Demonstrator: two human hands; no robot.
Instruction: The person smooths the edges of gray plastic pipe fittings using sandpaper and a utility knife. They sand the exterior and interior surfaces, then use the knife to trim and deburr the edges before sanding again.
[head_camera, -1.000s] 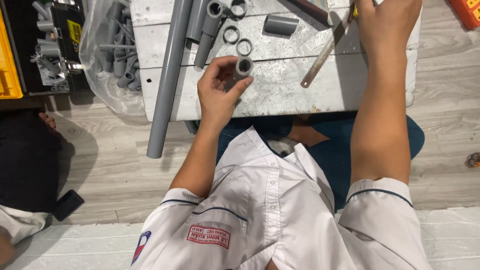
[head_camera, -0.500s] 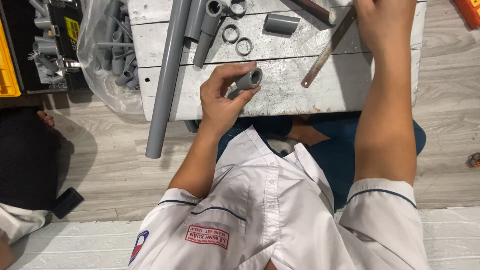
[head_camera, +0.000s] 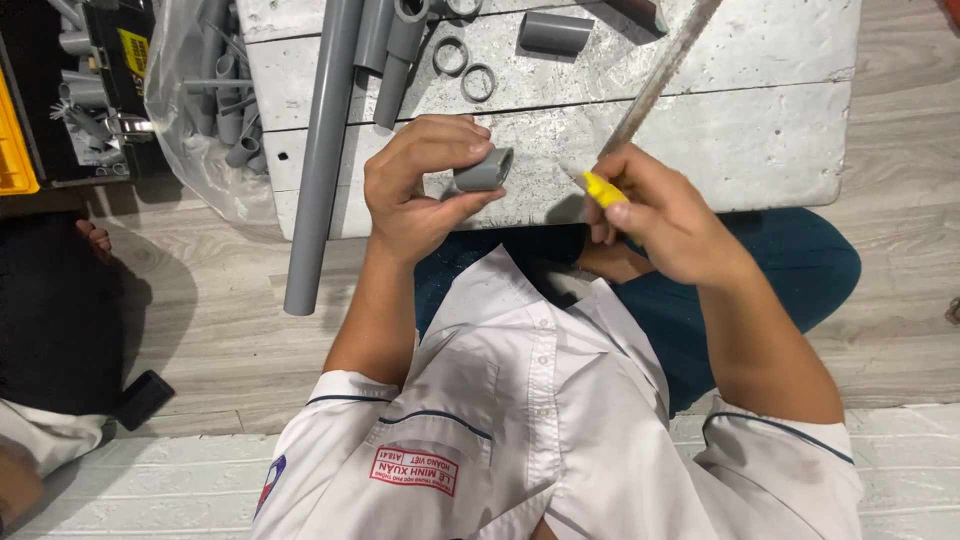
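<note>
Frame centre: left hand (head_camera: 420, 190) pinches short grey pipe piece (head_camera: 482, 171); right hand (head_camera: 660, 215) grips yellow-handled tool (head_camera: 603, 188), which may slip toward fingers.

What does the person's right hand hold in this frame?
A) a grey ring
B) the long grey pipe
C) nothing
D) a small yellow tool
D: the right hand pinches a small yellow tool, while the left hand holds a short grey pipe piece.

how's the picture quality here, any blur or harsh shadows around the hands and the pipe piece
Head view: sharp overall, with even, soft light; the left hand and short grey pipe piece are crisp, the right hand with its yellow-handled tool only slightly soft; faint shadows on the white board; wide-angle bending at edges.
</note>
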